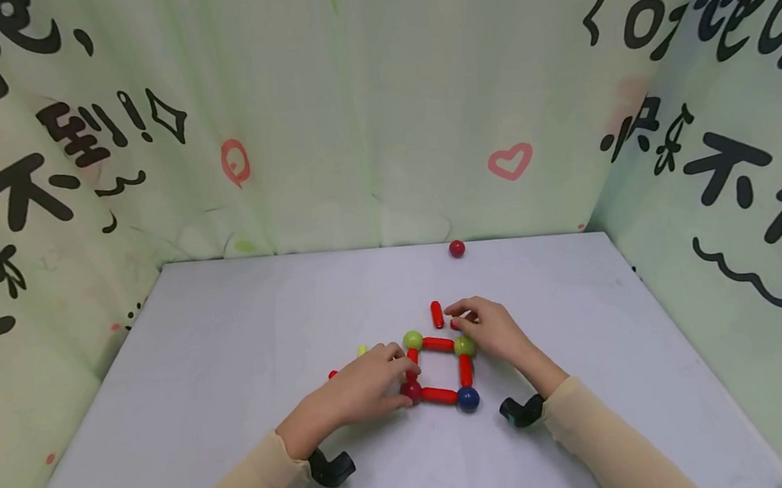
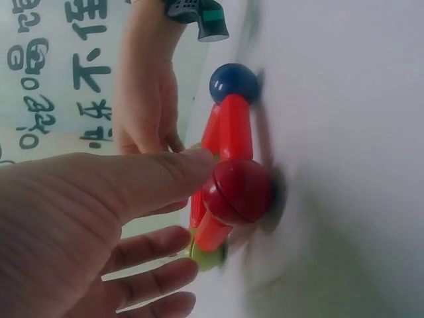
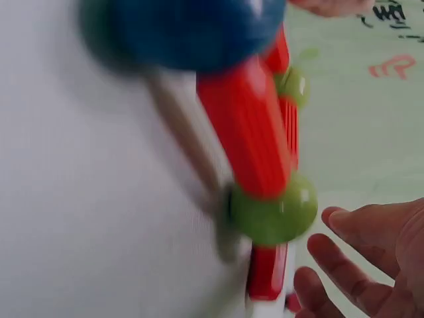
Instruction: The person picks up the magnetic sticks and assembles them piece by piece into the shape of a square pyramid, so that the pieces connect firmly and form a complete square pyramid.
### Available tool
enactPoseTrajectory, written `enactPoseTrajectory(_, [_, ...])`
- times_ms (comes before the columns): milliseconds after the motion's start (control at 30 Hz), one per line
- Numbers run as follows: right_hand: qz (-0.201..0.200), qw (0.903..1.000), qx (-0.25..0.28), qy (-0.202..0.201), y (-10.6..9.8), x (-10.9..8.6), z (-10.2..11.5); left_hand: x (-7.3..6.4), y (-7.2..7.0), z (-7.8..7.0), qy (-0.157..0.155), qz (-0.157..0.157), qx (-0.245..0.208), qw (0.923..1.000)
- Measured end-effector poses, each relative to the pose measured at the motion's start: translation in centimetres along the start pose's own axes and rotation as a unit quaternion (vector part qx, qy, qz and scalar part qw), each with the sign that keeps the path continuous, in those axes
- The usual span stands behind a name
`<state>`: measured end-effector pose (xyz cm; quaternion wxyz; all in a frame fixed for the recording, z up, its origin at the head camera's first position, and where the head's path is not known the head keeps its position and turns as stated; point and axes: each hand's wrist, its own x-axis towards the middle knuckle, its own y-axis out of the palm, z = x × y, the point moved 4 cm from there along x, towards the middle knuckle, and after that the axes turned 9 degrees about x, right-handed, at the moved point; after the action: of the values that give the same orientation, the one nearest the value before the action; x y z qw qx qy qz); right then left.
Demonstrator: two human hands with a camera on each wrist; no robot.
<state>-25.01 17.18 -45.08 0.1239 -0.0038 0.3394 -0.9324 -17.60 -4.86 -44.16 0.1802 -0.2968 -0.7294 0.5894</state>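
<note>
Red rods and balls form a square on the table, with a blue ball (image 1: pixel 468 399), a red ball (image 1: pixel 412 392) and two green balls (image 1: pixel 413 340) at its corners. At the square's near-left corner, my left hand (image 1: pixel 367 384) holds the red ball lightly between thumb and index finger. In the left wrist view, its other fingers are spread apart. My right hand (image 1: pixel 490 328) hovers by the far-right green ball (image 3: pixel 275 209), fingers loosely bent and apart. Just past that ball lies a red rod (image 3: pixel 268 271), partly covered by the hand in the head view.
One loose red rod (image 1: pixel 436 315) lies beyond the square. A red ball (image 1: pixel 456 249) sits at the table's far edge. Behind my left hand, a yellow-green piece (image 1: pixel 362 350) and a red piece (image 1: pixel 333 373) are mostly hidden. Curtains with writing enclose the white table (image 1: pixel 231 310).
</note>
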Motion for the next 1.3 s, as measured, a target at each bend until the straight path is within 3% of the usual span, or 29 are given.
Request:
enactPoseTrajectory(100, [-0.028, 0.9988, -0.039, -0.003, -1.0, 0.3, -0.4, 0.3, -0.1, 0.4, -0.019, -0.010, -0.015, 0.9997])
enactPoseTrajectory(233, [-0.021, 0.9973, -0.069, 0.011, -1.4, 0.7, -1.2, 1.1, 0.2, 0.9, -0.037, -0.001, -0.032, 0.9988])
enactPoseTrajectory(533, [0.020, 0.9970, -0.059, 0.045, -1.6, 1.1, -1.7, 2.7, 0.3, 2.3, -0.044, 0.039, -0.054, 0.9968])
enactPoseTrajectory(733, [-0.012, 0.9980, -0.036, 0.051, -2.3, 0.6, -2.2, 3.0, 0.7, 2.5, -0.048, 0.040, -0.081, 0.9947])
enactPoseTrajectory(967, [0.013, 0.9961, 0.041, 0.077, -2.2, -0.3, -2.2, 2.7, 1.1, 2.4, -0.045, 0.025, -0.056, 0.9971])
enactPoseTrajectory(1300, [0.021, 0.9974, 0.037, 0.058, -1.8, -2.1, -0.6, 2.3, 0.9, 2.4, -0.042, 0.000, -0.017, 0.9990])
